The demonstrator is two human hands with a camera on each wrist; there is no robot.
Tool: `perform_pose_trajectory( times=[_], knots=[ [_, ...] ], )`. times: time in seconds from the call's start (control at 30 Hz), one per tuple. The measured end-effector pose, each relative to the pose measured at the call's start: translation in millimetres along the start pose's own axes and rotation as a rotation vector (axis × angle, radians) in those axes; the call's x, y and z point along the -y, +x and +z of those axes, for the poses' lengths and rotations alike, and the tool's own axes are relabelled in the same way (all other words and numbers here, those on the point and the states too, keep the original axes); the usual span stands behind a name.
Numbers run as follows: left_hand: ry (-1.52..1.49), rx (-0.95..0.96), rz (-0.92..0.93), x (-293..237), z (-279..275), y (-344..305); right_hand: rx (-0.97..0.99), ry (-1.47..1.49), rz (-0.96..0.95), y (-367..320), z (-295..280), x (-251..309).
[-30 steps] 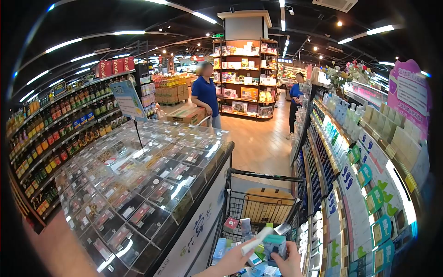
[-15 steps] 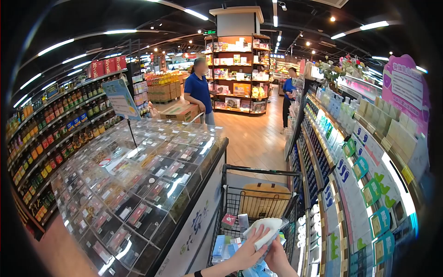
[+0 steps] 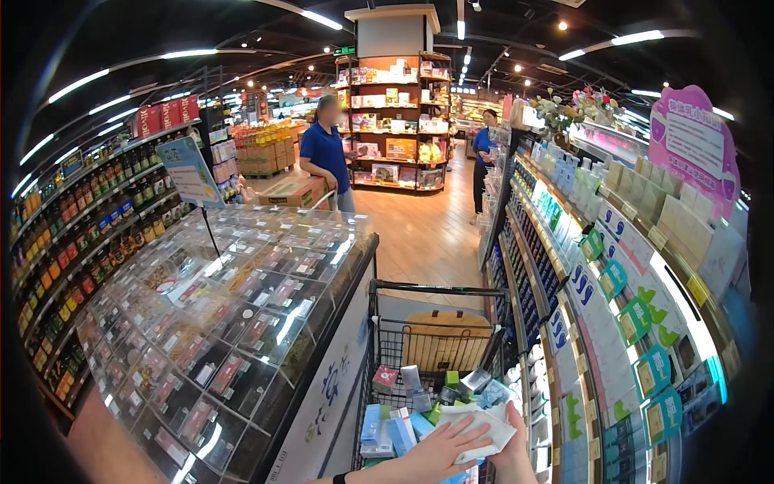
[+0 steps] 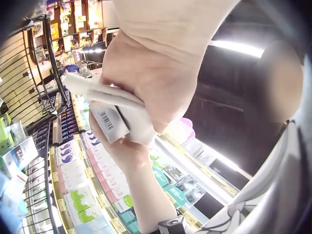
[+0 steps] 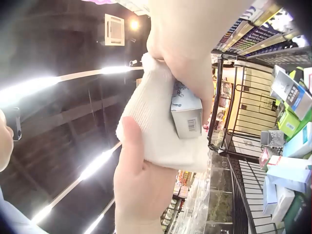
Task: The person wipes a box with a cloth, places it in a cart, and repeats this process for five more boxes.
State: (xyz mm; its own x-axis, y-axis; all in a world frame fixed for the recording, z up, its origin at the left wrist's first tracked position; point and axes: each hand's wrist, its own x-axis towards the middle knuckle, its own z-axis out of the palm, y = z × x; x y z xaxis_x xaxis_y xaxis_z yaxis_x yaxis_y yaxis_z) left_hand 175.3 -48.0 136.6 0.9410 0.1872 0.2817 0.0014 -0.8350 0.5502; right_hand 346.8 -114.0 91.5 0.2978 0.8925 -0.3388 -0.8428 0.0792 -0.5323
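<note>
My right hand (image 3: pixel 514 452) grips a small pale box (image 5: pixel 188 116) with blue patterning on its side and a barcode on one end. A white ribbed cloth (image 5: pixel 152 114) lies folded against the box. With fingers spread over it, my left hand (image 3: pixel 451 453) holds the cloth to the box, its thumb (image 5: pixel 131 141) across the fabric in the right wrist view. From the head the cloth hides most of the box. Both hands are above the near right part of a black wire shopping cart (image 3: pixel 376 323), where several small boxes (image 3: pixel 371 423) lie jumbled.
A bulk-food counter (image 3: pixel 242 323) with clear lids stands along the cart's left. Stocked shelves (image 3: pixel 580 323) run close on the right. Ahead, a person in a blue shirt (image 3: pixel 324 153) leans on a carton (image 3: pixel 294 192); another person (image 3: pixel 481 153) is farther down the aisle.
The cloth went from hanging beside the box to lying over it under my left hand. Both hands moved slightly right, uncovering more of the cart's contents, and the head view turned a little right.
</note>
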Motion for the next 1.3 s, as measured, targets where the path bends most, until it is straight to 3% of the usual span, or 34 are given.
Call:
perform_pose_trajectory(
  times=[0.17,0.23,0.27,0.33,0.4,0.43,0.5,0.63,0.87,0.97,1.07,1.13,1.17,1.2,1.27,1.3],
  knots=[
    [-0.056,0.09,0.078,1.5,2.7,-10.6,0.037,-0.049,-0.231,9.6,-18.1,11.6],
    [-0.177,-0.076,0.076,12.9,14.8,-16.5,-0.002,0.042,-0.325,0.8,-9.5,16.5],
    [-0.191,-0.069,0.085,12.7,8.1,-15.4,0.089,0.037,-0.307,-10.6,-2.8,22.7],
    [-0.625,0.538,-0.765,16.6,-6.4,-11.3,0.081,0.146,-0.383,-11.1,-4.5,28.4],
    [-0.759,0.316,-0.975,34.0,8.6,-20.1,0.083,0.144,-0.432,-13.0,-5.5,27.5],
    [-0.766,0.327,-0.957,41.1,16.1,-19.4,0.104,0.034,-0.517,-14.1,-3.7,22.5],
    [-1.552,-0.029,-1.025,48.0,28.8,-17.8,0.105,-0.13,-0.598,-17.3,5.0,6.5],
    [-1.882,-0.082,-0.925,39.9,19.5,-8.4,0.151,-0.473,-0.634,-13.0,2.0,-29.1],
    [-1.927,-0.236,-0.961,61.0,25.4,-19.0,0.163,-0.598,-0.542,-20.3,-6.9,-30.9],
    [-1.926,-0.296,-0.889,61.3,19.1,-19.4,0.171,-0.629,-0.487,-23.0,-11.5,-30.3],
    [-1.665,-0.416,-0.83,58.6,24.8,-17.4,0.08,-0.655,-0.353,-23.8,-11.9,-34.8],
    [-1.033,-0.123,-0.899,81.9,54.2,-24.2,0.17,-0.79,-0.425,-15.4,-21.6,-46.9],
    [-0.883,-0.049,-0.958,64.0,38.0,-16.2,0.121,-0.735,-0.476,-7.2,-37.7,-60.5],
    [-0.73,0.021,-1.027,36.1,22.9,-9.4,0.185,-0.833,-0.406,-14.9,-24.2,-47.7],
    [-0.809,-0.201,-0.837,8.5,20.2,-14.4,0.088,-0.752,-0.361,-19.5,-11.2,-41.1],
    [-0.757,-0.13,-0.877,27.1,40.9,-21.1,-0.013,-0.746,-0.218,-25.3,-0.7,-32.2]
  ],
)
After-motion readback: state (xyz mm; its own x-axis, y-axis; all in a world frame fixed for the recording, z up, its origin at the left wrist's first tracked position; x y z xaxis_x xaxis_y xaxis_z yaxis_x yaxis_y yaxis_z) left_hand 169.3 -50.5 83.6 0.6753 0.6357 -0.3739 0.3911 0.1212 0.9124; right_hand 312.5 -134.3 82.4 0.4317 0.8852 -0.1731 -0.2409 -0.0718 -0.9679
